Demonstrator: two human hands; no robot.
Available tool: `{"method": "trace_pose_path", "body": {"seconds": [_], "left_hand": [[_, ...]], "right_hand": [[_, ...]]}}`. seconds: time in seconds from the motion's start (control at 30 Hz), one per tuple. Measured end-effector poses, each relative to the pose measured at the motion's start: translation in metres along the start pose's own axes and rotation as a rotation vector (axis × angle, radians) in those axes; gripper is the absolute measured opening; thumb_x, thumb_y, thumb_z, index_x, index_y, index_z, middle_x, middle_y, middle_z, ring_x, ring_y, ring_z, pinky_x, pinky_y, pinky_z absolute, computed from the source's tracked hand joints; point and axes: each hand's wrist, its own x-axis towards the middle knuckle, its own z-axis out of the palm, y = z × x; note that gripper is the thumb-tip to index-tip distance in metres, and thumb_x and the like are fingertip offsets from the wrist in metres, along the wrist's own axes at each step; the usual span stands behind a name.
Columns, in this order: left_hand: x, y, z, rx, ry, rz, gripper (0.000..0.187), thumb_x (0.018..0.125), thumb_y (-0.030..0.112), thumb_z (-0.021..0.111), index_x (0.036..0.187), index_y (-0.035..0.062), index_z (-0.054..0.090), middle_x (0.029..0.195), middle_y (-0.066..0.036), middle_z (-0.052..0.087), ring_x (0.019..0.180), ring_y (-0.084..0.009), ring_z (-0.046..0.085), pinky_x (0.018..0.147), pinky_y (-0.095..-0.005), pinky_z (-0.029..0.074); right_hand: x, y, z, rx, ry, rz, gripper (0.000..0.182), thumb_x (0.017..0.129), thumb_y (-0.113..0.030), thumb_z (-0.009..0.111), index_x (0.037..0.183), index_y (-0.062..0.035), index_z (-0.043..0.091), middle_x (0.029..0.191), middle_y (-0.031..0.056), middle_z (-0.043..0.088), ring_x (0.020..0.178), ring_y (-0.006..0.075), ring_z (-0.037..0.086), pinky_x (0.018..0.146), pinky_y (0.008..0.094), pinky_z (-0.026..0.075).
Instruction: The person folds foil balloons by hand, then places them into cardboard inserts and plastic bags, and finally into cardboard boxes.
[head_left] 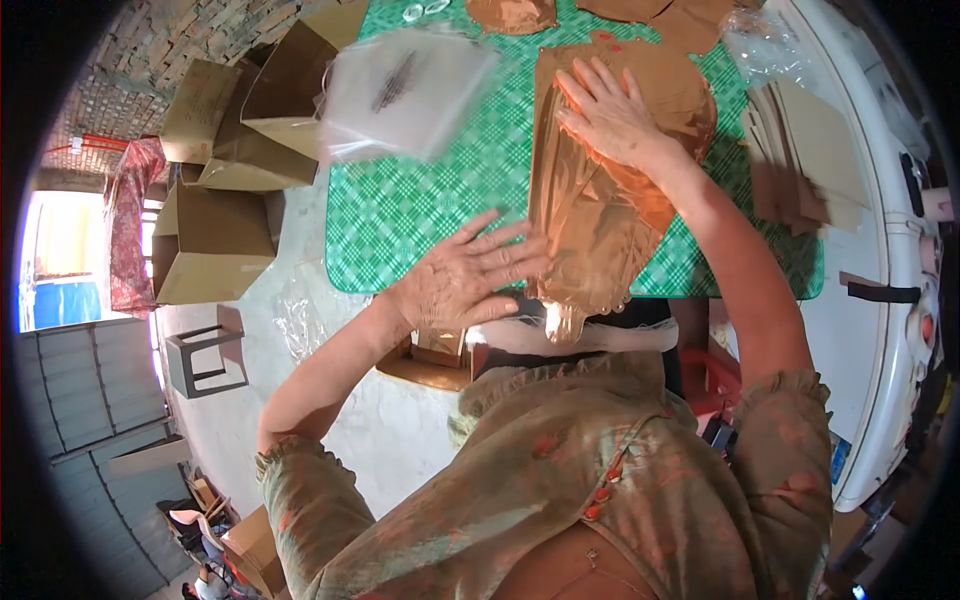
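Note:
A flat, copper-coloured foil balloon (600,225) lies along the green checked table, its narrow tail hanging over the near edge. My right hand (610,115) rests on its upper part, fingers stretched out and palm down. Beside the balloon's lower left edge is my left hand (475,268), fingers spread, with the fingertips overlapping the foil's border in this view. More copper foil pieces (510,14) lie at the far side of the table. Left of the balloon is a stack of clear plastic bags (405,95), somewhat blurred.
Open cardboard boxes (215,240) stand left of the table. Folded brown card sheets (805,155) and crumpled clear plastic (765,45) lie to the right, next to a white appliance (870,400). A small dark stool (207,355) stands on the floor, and an open carton (425,372) sits below the table edge.

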Motion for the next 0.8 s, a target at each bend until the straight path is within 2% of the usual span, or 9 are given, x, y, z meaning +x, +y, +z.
{"method": "trace_pose_path", "body": {"seconds": [0.1, 0.17, 0.2, 0.3, 0.33, 0.43, 0.57, 0.77, 0.8], "left_hand": [[0.016, -0.007, -0.014, -0.113, 0.066, -0.003, 0.064, 0.106, 0.053, 0.041, 0.153, 0.0099, 0.047, 0.16, -0.008, 0.043, 0.153, -0.0289, 0.032, 0.128, -0.0501, 0.022], [0.044, -0.024, -0.017, -0.192, 0.27, -0.089, 0.061, 0.107, 0.043, 0.044, 0.155, 0.0057, 0.04, 0.161, -0.016, 0.039, 0.151, -0.0353, 0.033, 0.125, -0.0503, 0.027], [0.063, -0.028, -0.021, -0.22, 0.369, -0.132, 0.061, 0.107, 0.04, 0.045, 0.157, 0.0048, 0.037, 0.161, -0.019, 0.037, 0.151, -0.037, 0.032, 0.125, -0.0503, 0.027], [0.122, -0.045, -0.008, -0.24, 0.61, -0.246, 0.064, 0.106, 0.033, 0.047, 0.159, 0.0024, 0.029, 0.162, -0.026, 0.031, 0.151, -0.0405, 0.029, 0.124, -0.0503, 0.026], [0.137, -0.053, 0.001, -0.234, 0.682, -0.278, 0.065, 0.106, 0.031, 0.048, 0.16, 0.0017, 0.026, 0.163, -0.028, 0.028, 0.152, -0.0413, 0.028, 0.124, -0.0502, 0.026], [0.163, -0.07, 0.016, -0.204, 0.71, -0.33, 0.069, 0.106, 0.037, 0.047, 0.16, 0.0003, 0.026, 0.164, -0.029, 0.025, 0.153, -0.041, 0.024, 0.125, -0.0498, 0.023], [0.17, -0.069, 0.029, -0.104, 0.581, -0.418, 0.07, 0.106, 0.043, 0.044, 0.16, 0.0019, 0.026, 0.164, -0.027, 0.026, 0.154, -0.04, 0.023, 0.125, -0.0494, 0.021], [0.171, -0.069, 0.032, 0.078, 0.527, -0.406, 0.075, 0.106, 0.052, 0.042, 0.161, 0.0047, 0.026, 0.164, -0.026, 0.029, 0.154, -0.0385, 0.023, 0.125, -0.0503, 0.02], [0.171, -0.068, 0.035, 0.099, 0.508, -0.433, 0.075, 0.104, 0.057, 0.043, 0.162, 0.0102, 0.029, 0.163, -0.026, 0.031, 0.154, -0.0392, 0.024, 0.126, -0.0503, 0.02]], "right_hand": [[-0.002, -0.004, -0.008, -0.011, -0.054, 0.018, 0.069, 0.107, -0.057, 0.032, 0.164, -0.019, 0.024, 0.172, 0.0105, 0.016, 0.159, 0.0312, 0.009, 0.126, 0.0586, 0.006], [-0.001, -0.003, -0.008, -0.007, -0.071, 0.018, 0.069, 0.107, -0.057, 0.03, 0.165, -0.019, 0.023, 0.172, 0.0105, 0.015, 0.159, 0.0308, 0.008, 0.127, 0.0585, 0.006], [-0.001, -0.001, -0.007, 0.031, -0.047, -0.001, 0.07, 0.106, -0.054, 0.037, 0.165, -0.0186, 0.023, 0.172, 0.0108, 0.015, 0.159, 0.0324, 0.009, 0.126, 0.0593, 0.007], [-0.004, -0.011, -0.032, -0.256, -0.241, -0.009, 0.075, 0.101, -0.046, 0.051, 0.165, -0.0181, 0.023, 0.172, 0.0122, 0.015, 0.159, 0.0348, 0.01, 0.126, 0.0601, 0.007], [-0.006, -0.008, -0.031, -0.088, -0.166, -0.027, 0.083, 0.093, -0.039, 0.063, 0.164, -0.0167, 0.025, 0.172, 0.0136, 0.015, 0.158, 0.0365, 0.01, 0.126, 0.061, 0.008], [-0.005, -0.008, -0.029, 0.014, -0.145, -0.018, 0.082, 0.093, -0.04, 0.063, 0.163, -0.0154, 0.027, 0.171, 0.0147, 0.016, 0.158, 0.0365, 0.01, 0.126, 0.0617, 0.007], [-0.004, -0.005, -0.022, 0.094, -0.09, -0.022, 0.076, 0.098, -0.045, 0.052, 0.163, -0.0148, 0.029, 0.17, 0.0153, 0.018, 0.159, 0.0365, 0.007, 0.125, 0.0627, 0.007], [-0.009, 0.025, -0.01, 0.013, -0.049, -0.019, 0.067, 0.104, -0.042, 0.038, 0.162, -0.01, 0.029, 0.171, 0.0117, 0.019, 0.159, 0.0319, 0.011, 0.124, 0.0633, 0.006], [-0.013, 0.033, -0.011, 0.079, -0.015, 0.019, 0.067, 0.104, -0.042, 0.038, 0.161, -0.0086, 0.029, 0.171, 0.0115, 0.019, 0.159, 0.0315, 0.011, 0.124, 0.0632, 0.006]]}}
